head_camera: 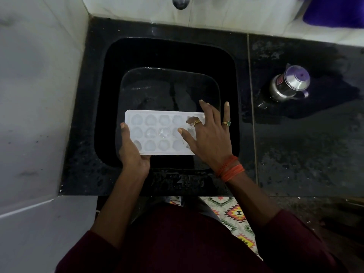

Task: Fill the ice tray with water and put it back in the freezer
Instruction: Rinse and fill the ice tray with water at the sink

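Note:
A translucent white ice tray (157, 133) with three rows of rounded moulds hovers level over the black sink (110, 62). My left hand (133, 152) grips its near-left corner, thumb on top along the left edge. My right hand (209, 133) lies spread flat over the tray's right end, fingers apart, covering the last column of moulds; it wears two rings and orange threads at the wrist. The chrome tap (180, 1) shows at the top edge, with no stream of water visible. I cannot tell how much water the moulds hold.
A wet black stone counter (295, 146) surrounds the sink. A steel flask with a purple lid (289, 83) stands on it to the right. White tiled walls rise at left and behind. A patterned mat (234, 215) lies on the floor below.

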The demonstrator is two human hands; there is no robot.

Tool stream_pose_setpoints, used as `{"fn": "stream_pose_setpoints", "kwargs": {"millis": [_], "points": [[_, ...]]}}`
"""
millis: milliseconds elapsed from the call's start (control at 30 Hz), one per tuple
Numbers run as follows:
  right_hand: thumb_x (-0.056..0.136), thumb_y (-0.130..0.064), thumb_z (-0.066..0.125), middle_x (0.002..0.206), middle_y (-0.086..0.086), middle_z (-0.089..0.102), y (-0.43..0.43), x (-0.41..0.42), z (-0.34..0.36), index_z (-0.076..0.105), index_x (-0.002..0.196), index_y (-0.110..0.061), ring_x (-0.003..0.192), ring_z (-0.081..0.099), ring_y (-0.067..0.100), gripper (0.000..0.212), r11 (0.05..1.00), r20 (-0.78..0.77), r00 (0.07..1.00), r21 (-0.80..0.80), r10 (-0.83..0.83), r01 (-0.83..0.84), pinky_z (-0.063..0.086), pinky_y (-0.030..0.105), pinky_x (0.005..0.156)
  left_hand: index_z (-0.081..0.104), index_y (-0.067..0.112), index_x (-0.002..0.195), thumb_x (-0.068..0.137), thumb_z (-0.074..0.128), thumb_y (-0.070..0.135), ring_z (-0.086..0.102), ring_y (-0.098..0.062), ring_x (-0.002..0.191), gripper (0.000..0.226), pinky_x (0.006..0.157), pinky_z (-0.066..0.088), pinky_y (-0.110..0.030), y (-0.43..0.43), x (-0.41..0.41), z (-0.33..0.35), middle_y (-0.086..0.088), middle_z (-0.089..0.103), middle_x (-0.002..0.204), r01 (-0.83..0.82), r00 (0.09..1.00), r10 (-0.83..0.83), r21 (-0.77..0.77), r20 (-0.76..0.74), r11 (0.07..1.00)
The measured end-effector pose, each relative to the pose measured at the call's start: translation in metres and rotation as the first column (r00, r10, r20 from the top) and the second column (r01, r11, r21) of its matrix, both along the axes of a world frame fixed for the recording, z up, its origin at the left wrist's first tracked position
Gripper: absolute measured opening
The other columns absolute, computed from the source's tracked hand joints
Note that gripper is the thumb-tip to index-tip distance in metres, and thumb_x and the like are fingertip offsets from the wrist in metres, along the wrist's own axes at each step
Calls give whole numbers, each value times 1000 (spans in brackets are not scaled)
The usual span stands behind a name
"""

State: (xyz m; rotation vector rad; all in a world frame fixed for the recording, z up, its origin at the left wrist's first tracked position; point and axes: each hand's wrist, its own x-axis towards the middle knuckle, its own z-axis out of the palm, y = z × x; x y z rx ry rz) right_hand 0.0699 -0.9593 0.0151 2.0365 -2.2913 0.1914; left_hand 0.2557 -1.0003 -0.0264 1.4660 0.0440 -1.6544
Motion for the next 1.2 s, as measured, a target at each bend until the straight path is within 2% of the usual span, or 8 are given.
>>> {"fn": "stream_pose_setpoints", "kwargs": {"millis": [100, 233, 400, 700, 933, 1200], "points": [[95, -66, 36, 150, 9, 43, 0, -1, 0, 73, 112, -26, 141, 39, 25, 57, 1000, 0, 1000, 17, -1, 1, 1, 56, 123, 74, 20, 119, 89, 67, 65, 77, -32, 100, 54, 85, 62, -54, 1, -1, -1, -6, 80, 112, 13, 1000, -13, -5, -12, 1000], [95, -65, 39, 149, 10, 45, 0, -3, 1, 74, 107, -26, 140, 40, 25, 54, 999, 3, 1000, -34, 3, -3, 0, 55, 123, 74, 21, 118, 91, 66, 64, 78, -30, 99, 52, 82, 63, -52, 0, -2, -2, -6, 80, 112, 17, 1000, -17, -10, -21, 1000], [95, -67, 36, 152, 9, 42, -1, -3, -1, 72, 113, -27, 142, 37, 25, 57, 999, 3, 1000, 45, -6, 6, -4, 54, 123, 74, 20, 117, 90, 66, 65, 78, -31, 97, 53, 77, 63, -51, 0, -3, -3, -6, 80, 111, 18, 1000, -18, -7, -24, 1000], [96, -65, 38, 150, 11, 43, -4, -5, 1, 73, 110, -25, 142, 38, 25, 55, 1000, 34, 999, 4, -12, 12, -1, 55, 123, 75, 20, 114, 89, 68, 64, 78, -30, 96, 51, 79, 63, -52, -1, 0, -5, -5, 81, 107, 3, 1000, -3, -9, -12, 1000], [96, -67, 34, 155, 10, 37, -4, -2, 1, 71, 119, -27, 145, 33, 23, 59, 995, 38, 999, 97, -11, 7, -4, 54, 123, 74, 19, 118, 84, 72, 65, 77, -35, 98, 57, 91, 58, -63, -3, 1, -6, -8, 80, 111, -8, 1000, 9, 17, -17, 1000], [96, -67, 33, 154, 10, 39, -6, -4, 3, 72, 114, -28, 145, 33, 23, 59, 997, 28, 1000, 72, -2, 0, -2, 55, 123, 74, 20, 116, 88, 69, 64, 78, -32, 96, 53, 89, 60, -60, -3, 1, -2, -6, 81, 107, 6, 1000, -6, -2, -13, 1000]]}}
